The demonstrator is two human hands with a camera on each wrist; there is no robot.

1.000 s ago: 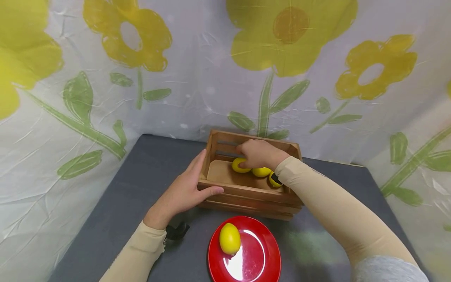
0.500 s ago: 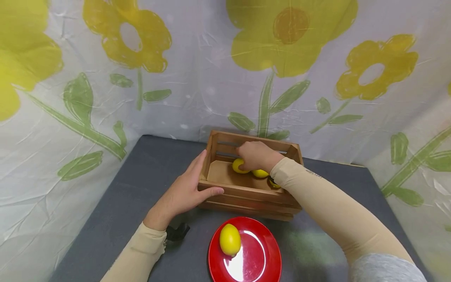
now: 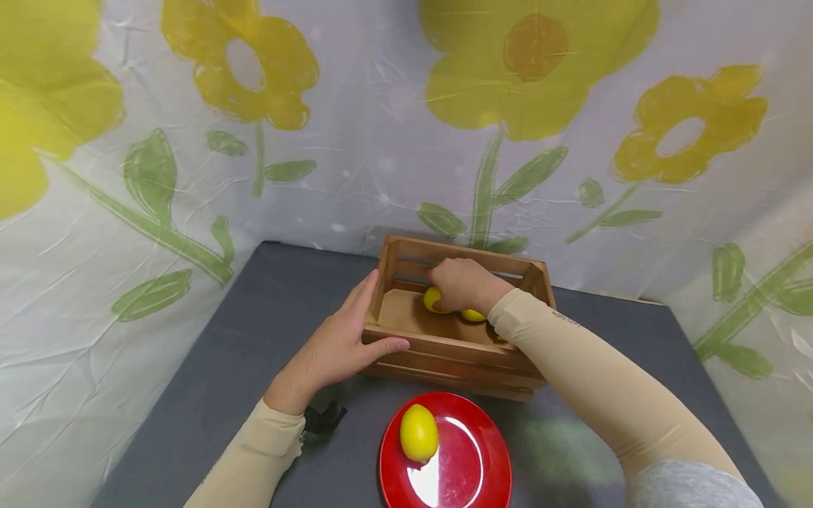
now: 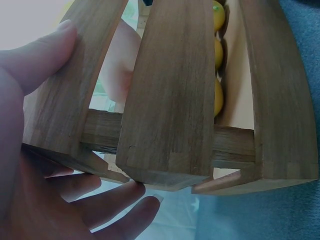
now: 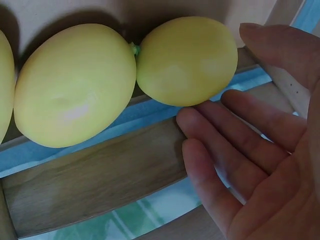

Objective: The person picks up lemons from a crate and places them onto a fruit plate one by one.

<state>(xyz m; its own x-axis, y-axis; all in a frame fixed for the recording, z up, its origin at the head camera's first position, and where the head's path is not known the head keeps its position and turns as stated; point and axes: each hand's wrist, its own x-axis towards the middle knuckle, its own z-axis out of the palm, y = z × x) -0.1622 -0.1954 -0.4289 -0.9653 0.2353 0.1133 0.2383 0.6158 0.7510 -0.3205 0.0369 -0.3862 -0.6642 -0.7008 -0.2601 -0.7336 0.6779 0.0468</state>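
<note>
A slatted wooden crate (image 3: 457,351) stands on the dark table, with several lemons lying in a row inside. My left hand (image 3: 336,347) grips its near left corner, the thumb (image 4: 47,52) over the front slat and the fingers round the side. Inside the crate, my right hand (image 3: 468,283) reaches down over the leftmost lemon (image 3: 432,299). In the right wrist view the fingertips meet that end lemon's (image 5: 190,60) edge, while the thumb stands slightly apart from it. A second lemon (image 5: 75,85) lies against it. My right arm partly hides the rest.
A red plate (image 3: 492,458) sits on the table in front of the crate, holding one lemon (image 3: 419,433). A black strap piece (image 3: 325,418) hangs at my left wrist. Behind the table (image 3: 292,282) rises a flower-printed sheet (image 3: 356,176).
My right hand has shifted slightly lower over the leftmost lemon, covering more of it. The head view has turned a little left. The left hand keeps its place on the crate.
</note>
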